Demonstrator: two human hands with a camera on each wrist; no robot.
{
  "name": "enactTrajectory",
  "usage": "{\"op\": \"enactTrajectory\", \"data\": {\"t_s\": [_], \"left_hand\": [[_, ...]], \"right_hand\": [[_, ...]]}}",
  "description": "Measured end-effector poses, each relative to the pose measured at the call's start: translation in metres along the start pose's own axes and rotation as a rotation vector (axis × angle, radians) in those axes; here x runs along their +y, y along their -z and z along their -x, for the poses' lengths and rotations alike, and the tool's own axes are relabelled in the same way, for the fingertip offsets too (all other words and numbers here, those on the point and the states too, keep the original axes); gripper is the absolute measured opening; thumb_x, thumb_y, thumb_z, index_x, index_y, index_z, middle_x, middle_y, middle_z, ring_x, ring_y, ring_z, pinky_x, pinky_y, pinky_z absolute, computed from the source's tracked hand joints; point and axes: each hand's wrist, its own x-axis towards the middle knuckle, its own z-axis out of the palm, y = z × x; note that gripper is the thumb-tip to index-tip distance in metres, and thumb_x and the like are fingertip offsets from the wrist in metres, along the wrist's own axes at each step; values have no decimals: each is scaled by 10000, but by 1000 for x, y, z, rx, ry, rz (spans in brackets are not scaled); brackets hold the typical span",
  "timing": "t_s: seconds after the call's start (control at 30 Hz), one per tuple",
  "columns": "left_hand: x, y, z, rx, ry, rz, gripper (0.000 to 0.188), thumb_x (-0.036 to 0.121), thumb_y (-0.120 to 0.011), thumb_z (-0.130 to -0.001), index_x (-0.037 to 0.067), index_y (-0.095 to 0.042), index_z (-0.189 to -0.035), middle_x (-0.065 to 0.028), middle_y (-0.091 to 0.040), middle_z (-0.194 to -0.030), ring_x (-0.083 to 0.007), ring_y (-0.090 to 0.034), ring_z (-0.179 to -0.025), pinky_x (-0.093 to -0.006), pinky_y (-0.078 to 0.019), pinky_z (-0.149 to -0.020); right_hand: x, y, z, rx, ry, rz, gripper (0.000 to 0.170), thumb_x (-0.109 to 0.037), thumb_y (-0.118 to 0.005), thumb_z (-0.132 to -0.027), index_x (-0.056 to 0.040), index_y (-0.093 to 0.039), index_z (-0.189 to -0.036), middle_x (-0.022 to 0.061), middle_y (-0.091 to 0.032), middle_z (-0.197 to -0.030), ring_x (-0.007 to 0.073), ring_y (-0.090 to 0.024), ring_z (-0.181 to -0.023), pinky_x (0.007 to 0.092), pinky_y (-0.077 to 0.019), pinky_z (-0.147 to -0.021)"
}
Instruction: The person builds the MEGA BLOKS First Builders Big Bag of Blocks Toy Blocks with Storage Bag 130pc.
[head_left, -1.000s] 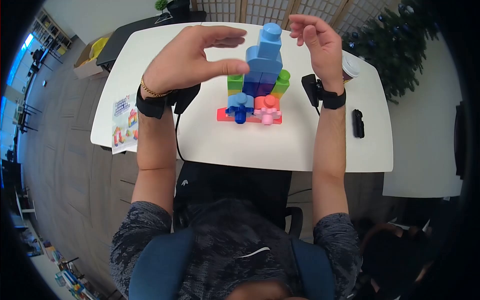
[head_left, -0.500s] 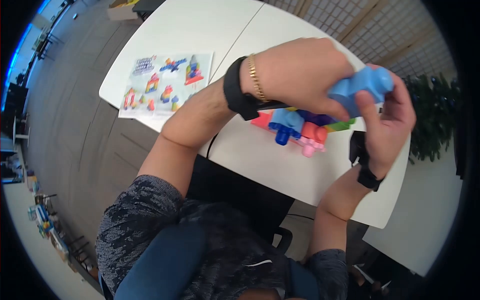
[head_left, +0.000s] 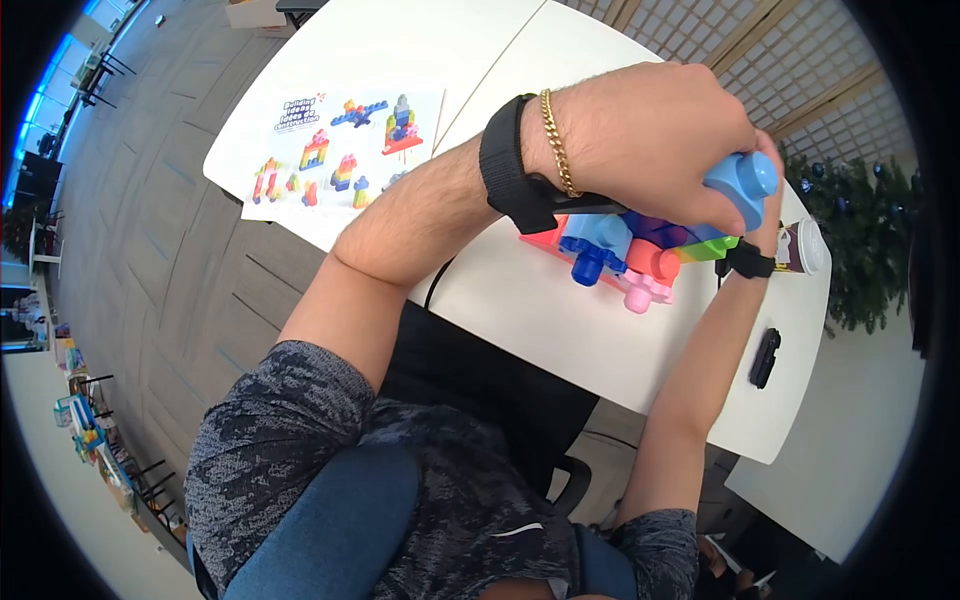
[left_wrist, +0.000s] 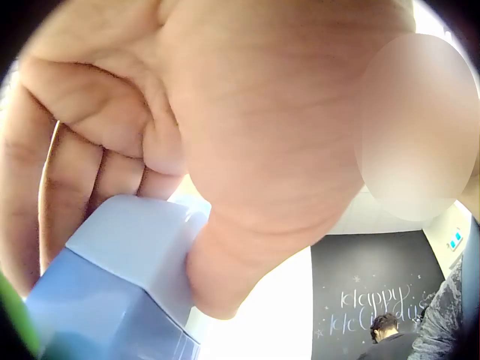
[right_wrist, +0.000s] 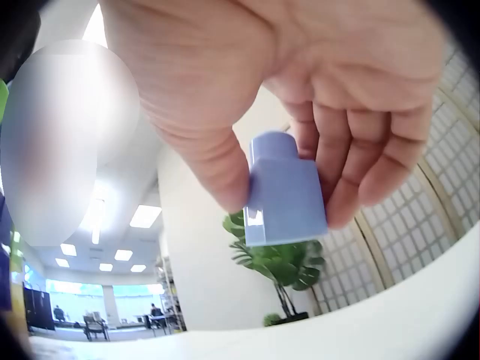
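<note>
My left hand (head_left: 650, 140) reaches across the block tower and grips light blue block (head_left: 748, 205) at its upper end; in the left wrist view the thumb (left_wrist: 225, 277) presses a light blue block (left_wrist: 135, 240). My right hand (head_left: 771, 205), mostly hidden behind the left in the head view, pinches a small light blue block (right_wrist: 285, 195) between thumb and fingers, its stud up, apart from other blocks in the right wrist view. Lower down show purple (head_left: 655, 231), green (head_left: 712, 248) and red (head_left: 652, 260) blocks, a dark blue gear (head_left: 588, 265) and a pink gear (head_left: 642, 290).
A printed picture sheet (head_left: 345, 150) lies on the white table (head_left: 540, 320) at the left. At the right are a lidded cup (head_left: 805, 247) and a black object (head_left: 766, 358). Behind stand a lattice screen (head_left: 740, 60) and a dark green tree (head_left: 850, 220).
Both hands came from beside the tower onto its light blue upper blocks. The right hand has since shifted behind the left. The head view has turned, bringing the sheet into fuller sight.
</note>
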Motion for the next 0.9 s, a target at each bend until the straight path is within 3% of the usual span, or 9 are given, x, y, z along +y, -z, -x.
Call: {"op": "enactTrajectory", "data": {"t_s": [0.33, 0.47, 0.5, 0.6, 0.63, 0.67, 0.73, 0.8, 0.9], "left_hand": [[-3, 6, -2, 157, -2, 32, 511, 498, -801, -834, -7, -776, -904, -206, -710, -727, -397, -732, -729, -419, -607, -709], [5, 28, -4, -93, 50, 204, 361, 277, -791, -891, -69, -724, -970, -250, -716, -800, -401, -728, -752, -410, -570, -687], [10, 20, -2, -11, 29, 157, 450, 365, -821, -865, -65, -700, -926, -257, -681, -761, -422, -693, -706, -415, -552, -662], [13, 20, -2, -52, 56, 160, 453, 373, -817, -870, -62, -698, -916, -243, -679, -744, -419, -678, -679, -407, -546, -652], [12, 37, -17, -343, 231, 197, 491, 383, -857, -849, -52, -712, -1027, -256, -722, -889, -385, -728, -807, -392, -572, -726], [7, 33, -12, -365, 197, 213, 491, 383, -857, -849, -52, -712, -1027, -256, -722, -889, -385, -728, -807, -392, -572, -726], [-2, 12, 1, -117, 91, 167, 521, 317, -901, -837, -46, -719, -1163, -126, -760, -946, -211, -757, -843, -323, -599, -827], [1, 12, 1, -111, 57, 107, 537, 247, -917, -832, -44, -686, -1219, -115, -755, -1015, -186, -742, -897, -330, -587, -883], [-3, 16, 0, -161, 92, 157, 564, 294, -925, -820, -42, -691, -1207, -127, -765, -997, -204, -756, -942, -332, -578, -923]], "right_hand": [[47, 3, -12, -220, -107, 641, 383, -276, -841, -870, -8, -707, -1108, 104, -762, -1053, 223, -724, -898, 353, -573, -823], [52, 10, -9, -204, -82, 739, 440, -321, -865, -840, -6, -712, -1106, 114, -766, -1058, 248, -733, -905, 369, -579, -845], [51, 13, -5, -187, -78, 747, 454, -333, -871, -832, -5, -714, -1105, 117, -767, -1059, 255, -735, -907, 372, -581, -850], [15, 11, 5, -109, 34, 658, 461, -337, -863, -856, -6, -720, -1145, 131, -769, -1084, 239, -735, -951, 365, -579, -862], [-6, 5, 6, -90, 21, 662, 461, -337, -863, -856, -6, -720, -1145, 131, -769, -1084, 239, -735, -951, 365, -579, -862], [-33, 3, 8, -31, 142, 546, 487, -350, -866, -866, -2, -717, -1173, 124, -771, -1100, 226, -736, -980, 355, -577, -864], [-75, 13, 20, 63, 316, 324, 513, -377, -858, -885, 3, -721, -1201, 101, -782, -1104, 199, -741, -1002, 337, -573, -859], [-133, 16, 60, 200, 194, 449, 509, -245, -791, -985, 61, -639, -1363, 87, -761, -1085, 158, -713, -969, 294, -577, -872], [-161, 53, 108, 337, 98, 493, 532, -370, -774, -992, 7, -675, -1354, 95, -765, -1099, 145, -710, -994, 289, -567, -919]]}}
